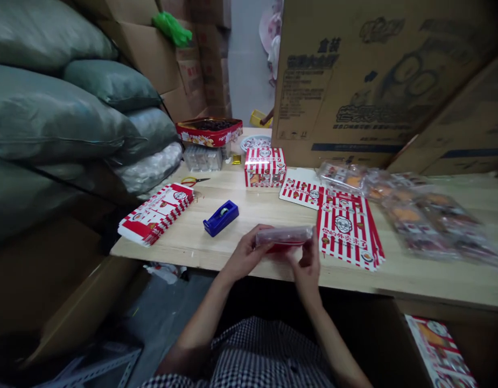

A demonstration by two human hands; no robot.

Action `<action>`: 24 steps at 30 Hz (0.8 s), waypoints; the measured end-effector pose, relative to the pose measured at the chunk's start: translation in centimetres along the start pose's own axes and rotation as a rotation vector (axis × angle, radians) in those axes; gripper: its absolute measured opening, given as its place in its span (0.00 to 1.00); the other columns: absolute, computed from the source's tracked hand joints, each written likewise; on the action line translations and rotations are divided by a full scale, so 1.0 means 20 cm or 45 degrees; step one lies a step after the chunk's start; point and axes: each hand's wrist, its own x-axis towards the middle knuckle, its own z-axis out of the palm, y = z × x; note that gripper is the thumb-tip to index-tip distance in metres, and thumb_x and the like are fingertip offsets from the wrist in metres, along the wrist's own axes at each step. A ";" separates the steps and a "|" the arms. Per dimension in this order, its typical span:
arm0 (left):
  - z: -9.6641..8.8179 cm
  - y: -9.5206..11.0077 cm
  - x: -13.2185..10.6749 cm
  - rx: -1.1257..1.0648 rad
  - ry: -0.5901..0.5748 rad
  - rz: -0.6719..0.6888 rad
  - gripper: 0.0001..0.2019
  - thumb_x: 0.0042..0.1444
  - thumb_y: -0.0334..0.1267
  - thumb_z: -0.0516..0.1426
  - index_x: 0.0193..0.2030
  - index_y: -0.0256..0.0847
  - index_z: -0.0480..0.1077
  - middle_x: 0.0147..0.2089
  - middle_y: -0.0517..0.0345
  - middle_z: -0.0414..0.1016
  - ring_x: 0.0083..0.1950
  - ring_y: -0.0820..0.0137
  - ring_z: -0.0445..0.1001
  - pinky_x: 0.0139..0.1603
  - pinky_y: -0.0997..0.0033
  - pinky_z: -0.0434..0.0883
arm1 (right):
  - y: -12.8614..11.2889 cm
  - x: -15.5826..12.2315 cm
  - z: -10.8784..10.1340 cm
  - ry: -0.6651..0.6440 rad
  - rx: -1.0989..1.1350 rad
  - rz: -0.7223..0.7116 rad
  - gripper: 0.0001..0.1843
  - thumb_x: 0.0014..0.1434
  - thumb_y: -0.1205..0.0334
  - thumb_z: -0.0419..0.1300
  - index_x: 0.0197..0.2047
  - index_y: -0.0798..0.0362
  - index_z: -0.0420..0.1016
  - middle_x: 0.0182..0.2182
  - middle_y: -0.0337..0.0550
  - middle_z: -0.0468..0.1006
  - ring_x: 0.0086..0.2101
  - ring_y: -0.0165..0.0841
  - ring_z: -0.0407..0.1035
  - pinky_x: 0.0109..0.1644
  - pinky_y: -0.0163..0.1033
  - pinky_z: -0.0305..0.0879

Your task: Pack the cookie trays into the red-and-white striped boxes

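Clear plastic covered the packet [284, 235], which my left hand [245, 254] and right hand [307, 265] pinched at either end, above the near part of the table [194, 237]. It seemed light, slippery and crushable, best taken by those ends. Beyond sat a blue tape dispenser [221, 218] and a striped box [265, 168].

The scene is dim, with soft light brightest on the pale wooden table [260, 207] and deep shadow beneath it. Faint sheen whitens the held clear-plastic packet [284, 235]; the flat clear-plastic packs [414, 223] at right blur. Wide-angle distortion stretches the edges; the upper-right corner darkens.
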 end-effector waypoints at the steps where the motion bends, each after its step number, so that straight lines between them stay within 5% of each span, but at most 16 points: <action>1: -0.01 0.00 0.01 0.015 -0.052 -0.010 0.18 0.62 0.47 0.59 0.54 0.39 0.70 0.49 0.51 0.76 0.51 0.61 0.75 0.55 0.63 0.71 | 0.00 0.02 -0.04 -0.013 0.101 0.037 0.43 0.66 0.46 0.50 0.76 0.50 0.35 0.69 0.56 0.56 0.67 0.47 0.54 0.67 0.56 0.55; 4: -0.03 0.00 0.02 -0.047 -0.130 -0.011 0.25 0.60 0.47 0.61 0.62 0.42 0.66 0.55 0.50 0.74 0.57 0.60 0.73 0.61 0.62 0.68 | -0.03 0.10 -0.11 -0.018 0.330 0.106 0.30 0.68 0.47 0.48 0.68 0.50 0.60 0.61 0.52 0.69 0.63 0.44 0.61 0.66 0.53 0.57; 7: -0.02 0.02 0.01 -0.190 -0.091 -0.024 0.29 0.64 0.53 0.56 0.68 0.43 0.60 0.62 0.48 0.71 0.62 0.57 0.70 0.64 0.59 0.65 | -0.07 0.14 -0.09 0.040 0.558 0.198 0.19 0.65 0.49 0.54 0.54 0.49 0.72 0.48 0.46 0.77 0.50 0.40 0.71 0.56 0.47 0.66; 10: 0.01 0.06 0.00 -0.217 0.016 -0.047 0.25 0.68 0.53 0.48 0.64 0.41 0.65 0.59 0.48 0.73 0.59 0.58 0.72 0.62 0.61 0.67 | -0.11 0.15 -0.05 0.098 0.680 0.247 0.10 0.63 0.52 0.58 0.42 0.48 0.71 0.37 0.39 0.74 0.39 0.35 0.70 0.45 0.40 0.68; 15: 0.03 0.03 0.05 -0.167 0.203 -0.062 0.13 0.62 0.39 0.58 0.52 0.38 0.74 0.46 0.55 0.79 0.47 0.65 0.75 0.50 0.70 0.69 | -0.13 0.13 -0.01 0.172 0.693 0.245 0.06 0.61 0.57 0.58 0.36 0.49 0.68 0.31 0.34 0.70 0.32 0.31 0.63 0.38 0.35 0.62; 19: 0.04 -0.02 0.12 -0.381 0.338 -0.131 0.11 0.56 0.38 0.62 0.44 0.36 0.77 0.38 0.57 0.80 0.38 0.68 0.76 0.40 0.73 0.68 | -0.15 0.15 0.01 0.237 0.704 0.232 0.03 0.57 0.62 0.58 0.33 0.50 0.67 0.27 0.32 0.68 0.28 0.29 0.59 0.34 0.33 0.58; 24: 0.02 0.00 0.07 -0.656 0.195 -0.173 0.22 0.54 0.39 0.66 0.56 0.38 0.74 0.47 0.52 0.81 0.46 0.66 0.77 0.49 0.71 0.70 | -0.16 0.16 0.02 0.246 0.736 0.240 0.01 0.56 0.63 0.57 0.34 0.50 0.68 0.28 0.33 0.68 0.28 0.29 0.60 0.34 0.33 0.58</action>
